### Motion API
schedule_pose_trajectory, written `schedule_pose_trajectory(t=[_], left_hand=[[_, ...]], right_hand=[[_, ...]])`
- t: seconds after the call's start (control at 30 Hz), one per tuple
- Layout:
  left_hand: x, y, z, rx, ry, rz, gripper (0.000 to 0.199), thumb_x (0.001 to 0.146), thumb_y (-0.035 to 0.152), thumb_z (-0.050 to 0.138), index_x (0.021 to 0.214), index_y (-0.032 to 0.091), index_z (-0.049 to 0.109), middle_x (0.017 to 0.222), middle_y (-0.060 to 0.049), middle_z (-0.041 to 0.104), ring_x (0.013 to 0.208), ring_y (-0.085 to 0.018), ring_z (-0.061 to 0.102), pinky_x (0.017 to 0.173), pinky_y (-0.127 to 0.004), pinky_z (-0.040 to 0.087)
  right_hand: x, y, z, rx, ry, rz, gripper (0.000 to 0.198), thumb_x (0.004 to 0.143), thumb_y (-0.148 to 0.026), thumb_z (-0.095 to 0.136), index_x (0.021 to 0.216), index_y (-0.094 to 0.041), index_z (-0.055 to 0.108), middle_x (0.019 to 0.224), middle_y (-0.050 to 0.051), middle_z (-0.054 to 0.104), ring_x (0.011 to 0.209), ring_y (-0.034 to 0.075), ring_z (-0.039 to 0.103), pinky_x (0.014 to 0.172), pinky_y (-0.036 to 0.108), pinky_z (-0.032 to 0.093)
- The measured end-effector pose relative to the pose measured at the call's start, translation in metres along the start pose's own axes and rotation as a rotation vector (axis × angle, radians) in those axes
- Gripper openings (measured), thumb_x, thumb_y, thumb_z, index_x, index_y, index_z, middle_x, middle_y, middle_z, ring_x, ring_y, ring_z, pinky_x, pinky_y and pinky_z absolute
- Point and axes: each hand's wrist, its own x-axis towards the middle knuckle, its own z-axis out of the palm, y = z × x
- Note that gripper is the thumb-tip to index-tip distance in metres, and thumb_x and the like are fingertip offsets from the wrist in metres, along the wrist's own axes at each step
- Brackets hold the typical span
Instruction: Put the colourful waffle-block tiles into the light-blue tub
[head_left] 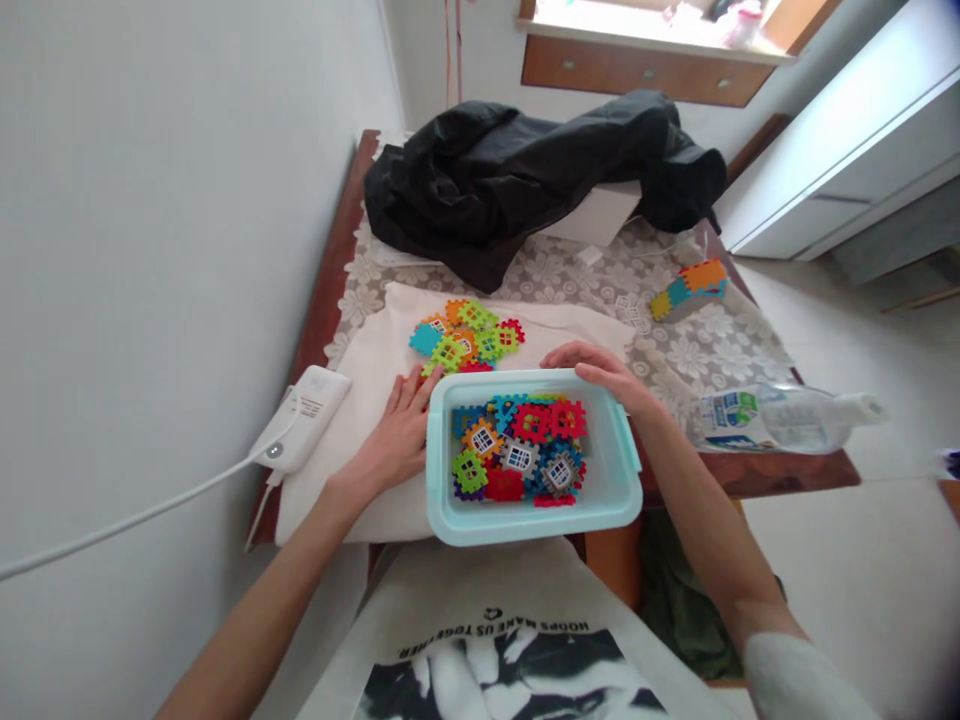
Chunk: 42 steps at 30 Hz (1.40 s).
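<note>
A light-blue plastic box [626, 490] stands at the table's front edge, close to my body. Inside it lie several interlocking plastic building tiles [504, 485] in red, blue, orange, green and grey, some with window inserts. My right hand [604, 378] grips the box's far right rim, thumb over the edge. Left of the box, my left hand [401, 430] rests with fingers stretched out, fingertips at the near edge of a loose pile of tiles [448, 352] on the white cloth [360, 375]. Its inner side is against or very near the box wall.
A white power strip [304, 415] with a cable lies at left by the wall. A clear plastic bottle [780, 418] lies on its side at the right edge. Behind it sits a joined tile block [690, 285]. A black garment [517, 165] covers the table's back.
</note>
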Motion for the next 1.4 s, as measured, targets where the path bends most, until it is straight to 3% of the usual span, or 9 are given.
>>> schedule_pose_trajectory(t=[0.27, 0.5, 0.6, 0.7, 0.77, 0.87, 1.13, 1.3, 1.4], left_hand=[[0.035, -0.028, -0.004, 0.031, -0.012, 0.04, 0.074, 0.106, 0.023, 0.065, 0.179, 0.032, 0.055, 0.198, -0.009, 0.018, 0.185, -0.044, 0.01, 0.149, -0.071, 0.014], [0.081, -0.042, -0.009, 0.031, -0.002, 0.116, 0.055, 0.113, 0.031, 0.064, 0.168, 0.033, 0.067, 0.194, -0.009, 0.034, 0.184, -0.039, 0.02, 0.15, -0.07, 0.011], [0.099, -0.042, -0.013, 0.034, 0.03, 0.126, 0.05, 0.116, 0.037, 0.06, 0.164, 0.029, 0.069, 0.191, -0.01, 0.039, 0.184, -0.038, 0.023, 0.15, -0.07, 0.011], [0.117, -0.038, -0.017, 0.024, 0.078, 0.135, 0.051, 0.117, 0.045, 0.059, 0.163, 0.026, 0.07, 0.19, -0.012, 0.041, 0.183, -0.039, 0.025, 0.15, -0.071, 0.01], [0.128, -0.034, -0.019, -0.004, 0.096, 0.139, 0.052, 0.116, 0.045, 0.059, 0.163, 0.025, 0.069, 0.189, -0.012, 0.042, 0.182, -0.037, 0.028, 0.15, -0.07, 0.011], [0.139, -0.028, -0.017, -0.055, 0.136, 0.133, 0.052, 0.116, 0.045, 0.058, 0.163, 0.025, 0.069, 0.186, -0.012, 0.048, 0.18, -0.034, 0.034, 0.151, -0.066, 0.013], [0.136, -0.037, -0.007, -0.204, 0.349, 0.214, 0.037, 0.113, 0.046, 0.065, 0.139, 0.028, 0.084, 0.168, -0.009, 0.069, 0.162, -0.034, 0.06, 0.144, -0.062, 0.032], [0.129, -0.031, -0.008, -0.333, 0.553, 0.254, 0.027, 0.109, 0.042, 0.07, 0.096, 0.026, 0.089, 0.119, -0.008, 0.09, 0.121, -0.029, 0.08, 0.125, -0.053, 0.054], [0.125, -0.025, -0.007, -0.513, 0.717, 0.201, 0.043, 0.109, 0.052, 0.069, 0.078, 0.026, 0.084, 0.087, -0.008, 0.085, 0.089, -0.026, 0.078, 0.1, -0.046, 0.063]], right_hand=[[0.015, 0.011, 0.001, 0.239, -0.227, 0.207, 0.078, 0.076, -0.085, 0.09, 0.118, -0.02, 0.087, 0.11, 0.008, 0.085, 0.091, 0.026, 0.077, 0.083, 0.035, 0.063], [0.046, 0.012, 0.027, 0.211, 0.055, 0.028, 0.086, 0.09, -0.106, 0.059, 0.085, -0.024, 0.086, 0.09, 0.009, 0.081, 0.081, 0.025, 0.072, 0.075, 0.038, 0.06], [0.074, 0.031, 0.024, 0.057, 0.375, -0.136, 0.09, 0.095, -0.107, 0.049, 0.062, -0.025, 0.07, 0.066, 0.007, 0.066, 0.062, 0.019, 0.057, 0.064, 0.035, 0.052], [0.09, 0.055, 0.016, -0.317, 0.579, -0.256, 0.079, 0.101, -0.098, 0.051, 0.086, -0.026, 0.08, 0.09, 0.01, 0.078, 0.088, 0.026, 0.071, 0.091, 0.043, 0.062], [0.094, 0.068, 0.011, -0.582, 0.517, -0.31, 0.077, 0.103, -0.093, 0.054, 0.12, -0.025, 0.084, 0.134, 0.016, 0.08, 0.131, 0.034, 0.071, 0.122, 0.053, 0.055], [0.095, 0.083, 0.009, -0.887, 0.301, -0.265, 0.082, 0.107, -0.081, 0.061, 0.16, -0.02, 0.069, 0.178, 0.021, 0.054, 0.171, 0.041, 0.043, 0.144, 0.062, 0.031], [0.095, 0.093, 0.015, -1.196, 0.159, -0.203, 0.053, 0.108, -0.064, 0.075, 0.144, -0.026, 0.081, 0.175, 0.015, 0.061, 0.172, 0.042, 0.042, 0.146, 0.071, 0.015], [0.089, 0.093, 0.015, -1.247, 0.121, -0.27, 0.083, 0.102, -0.075, 0.079, 0.17, -0.032, 0.062, 0.187, 0.014, 0.045, 0.174, 0.044, 0.037, 0.141, 0.065, 0.026], [0.089, 0.096, 0.013, -1.215, 0.035, -0.265, 0.081, 0.101, -0.066, 0.085, 0.172, -0.034, 0.061, 0.177, 0.013, 0.059, 0.165, 0.043, 0.047, 0.133, 0.06, 0.035]])
